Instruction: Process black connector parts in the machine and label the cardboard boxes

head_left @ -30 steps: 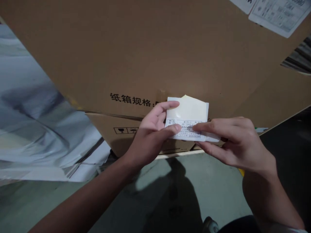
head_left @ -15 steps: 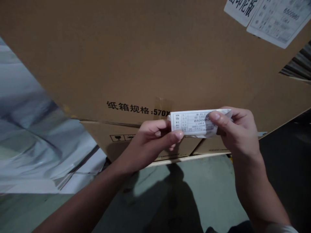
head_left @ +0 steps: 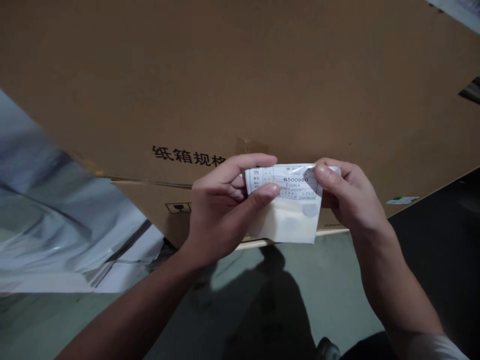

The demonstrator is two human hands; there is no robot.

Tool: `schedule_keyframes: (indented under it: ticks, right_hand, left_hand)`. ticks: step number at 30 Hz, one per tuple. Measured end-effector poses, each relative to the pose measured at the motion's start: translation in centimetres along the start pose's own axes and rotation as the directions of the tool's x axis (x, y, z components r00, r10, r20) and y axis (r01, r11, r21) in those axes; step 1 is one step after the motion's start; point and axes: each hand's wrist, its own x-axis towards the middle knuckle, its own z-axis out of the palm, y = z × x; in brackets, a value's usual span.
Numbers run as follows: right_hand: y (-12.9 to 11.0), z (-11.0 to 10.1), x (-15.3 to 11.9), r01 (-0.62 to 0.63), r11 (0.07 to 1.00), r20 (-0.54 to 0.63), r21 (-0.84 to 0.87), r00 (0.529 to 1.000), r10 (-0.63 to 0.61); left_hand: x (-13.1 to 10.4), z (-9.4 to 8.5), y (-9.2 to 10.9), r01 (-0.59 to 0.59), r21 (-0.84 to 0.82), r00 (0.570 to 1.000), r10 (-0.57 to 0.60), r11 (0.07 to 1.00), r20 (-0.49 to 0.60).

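A white printed label (head_left: 296,189) with the number 6500980 is held up between both hands in front of a large cardboard box (head_left: 240,85). My left hand (head_left: 225,205) pinches its left side, thumb in front and fingers around the edge. With thumb on the front, my right hand (head_left: 348,192) grips the upper right corner; its other fingers are behind the label and partly hidden. Below the printed part hangs a plain pale section of the label sheet. Black Chinese characters are printed on the box behind, partly covered by my left hand.
At left stand white sheets or packages under clear plastic wrap (head_left: 37,200). The green floor (head_left: 345,280) lies below the box, with a shadow across it. A small green-and-white sticker (head_left: 403,200) is on the box's lower right, and another white label (head_left: 461,12) shows at the top right.
The label now shows a plain pale section below its print. Both hands have shifted slightly left, and the left forefinger now reaches over the label's top edge. The view has moved.
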Motion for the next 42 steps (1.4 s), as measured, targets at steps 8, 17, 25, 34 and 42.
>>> schedule_keyframes:
  ticks: [8, 17, 25, 34, 42]
  right_hand:
    - [-1.4, -3.3, -1.3, 0.174, 0.931, 0.021, -0.320, 0.984, -0.177]
    - [-4.1, -0.3, -5.0, 0.549, 0.630, 0.451, -0.550, 0.829, -0.329]
    - [-1.5, 1.0, -4.1, 0.584, 0.310, 0.484, -0.750, 0.805, -0.344]
    - [-0.2, 0.4, -3.8, 0.717, 0.275, 0.454, -0.640, 0.642, -0.617]
    - [-0.9, 0.8, -3.9, 0.715, 0.230, 0.458, -0.660, 0.626, -0.631]
  left_hand:
    - [0.3, 0.7, -0.8, 0.039, 0.035, 0.990, -0.034, 0.999, -0.135]
    - [1.2, 1.8, -1.5, 0.063, -0.013, 0.977, -0.064, 0.998, -0.204]
    - [1.7, 1.8, -2.0, 0.152, -0.088, 0.977, -0.163, 0.984, -0.136]
    - [0.9, 2.1, 0.5, 0.453, -0.363, 0.879, -0.476, 0.814, 0.030]
    - [0.8, 2.3, 1.2, 0.494, -0.437, 0.854, -0.513, 0.752, 0.082]
